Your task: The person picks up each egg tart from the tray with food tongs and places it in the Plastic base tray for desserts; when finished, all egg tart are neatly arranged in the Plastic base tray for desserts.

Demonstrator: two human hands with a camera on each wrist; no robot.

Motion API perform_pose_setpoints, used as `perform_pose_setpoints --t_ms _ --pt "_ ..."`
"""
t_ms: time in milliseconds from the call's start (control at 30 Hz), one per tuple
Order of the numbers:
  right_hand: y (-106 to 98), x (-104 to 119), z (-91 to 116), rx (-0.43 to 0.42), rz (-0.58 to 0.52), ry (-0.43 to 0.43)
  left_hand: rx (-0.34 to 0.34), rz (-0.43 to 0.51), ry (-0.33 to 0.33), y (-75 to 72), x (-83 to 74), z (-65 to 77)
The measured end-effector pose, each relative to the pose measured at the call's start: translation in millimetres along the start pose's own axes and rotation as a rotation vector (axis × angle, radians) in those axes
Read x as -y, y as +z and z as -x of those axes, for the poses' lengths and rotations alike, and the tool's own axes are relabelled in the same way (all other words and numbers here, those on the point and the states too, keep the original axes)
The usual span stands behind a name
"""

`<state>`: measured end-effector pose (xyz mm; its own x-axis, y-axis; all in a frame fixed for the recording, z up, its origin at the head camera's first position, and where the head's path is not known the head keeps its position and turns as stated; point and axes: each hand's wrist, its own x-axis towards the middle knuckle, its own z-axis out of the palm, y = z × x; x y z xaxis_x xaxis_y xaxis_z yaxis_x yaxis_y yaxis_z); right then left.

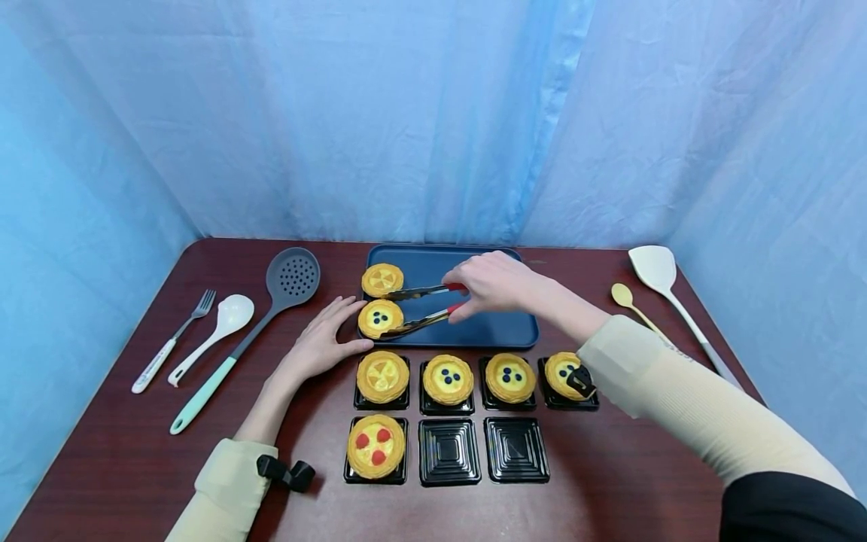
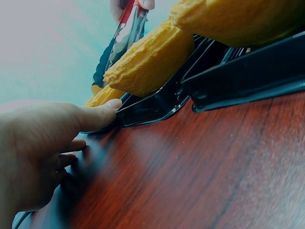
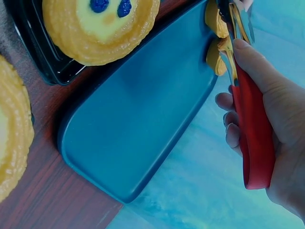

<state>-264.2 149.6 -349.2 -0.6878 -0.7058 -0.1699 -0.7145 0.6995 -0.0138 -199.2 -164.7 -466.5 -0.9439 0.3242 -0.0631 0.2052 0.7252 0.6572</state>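
My right hand (image 1: 497,282) grips a pair of tongs (image 3: 257,138) by their red handles, over the blue tray (image 1: 467,327). The arms of the tongs are spread, with their tips on either side of the blueberry tart (image 1: 381,318) at the tray's left front; I cannot tell whether they squeeze it. Behind that tart lies one with yellow fruit pieces (image 1: 382,279), also on the tray. My left hand (image 1: 321,342) rests at the tray's left edge, fingers stretched out and thumb by the front corner.
In front of the tray, black square trays hold a yellow-fruit tart (image 1: 382,376), several blueberry tarts (image 1: 448,379) and a red-fruit tart (image 1: 376,446). Two black trays (image 1: 449,452) are bare. Left lie a skimmer (image 1: 293,278), white ladle (image 1: 233,312) and fork (image 1: 165,350); right, a turner (image 1: 655,269) and yellow spoon (image 1: 622,295).
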Motion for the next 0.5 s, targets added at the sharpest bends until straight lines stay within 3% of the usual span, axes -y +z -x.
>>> perform_pose_setpoints --t_ms 500 --pt "0.4 -0.1 0.2 -0.003 0.002 -0.006 0.003 0.000 -0.004 -0.5 0.2 0.6"
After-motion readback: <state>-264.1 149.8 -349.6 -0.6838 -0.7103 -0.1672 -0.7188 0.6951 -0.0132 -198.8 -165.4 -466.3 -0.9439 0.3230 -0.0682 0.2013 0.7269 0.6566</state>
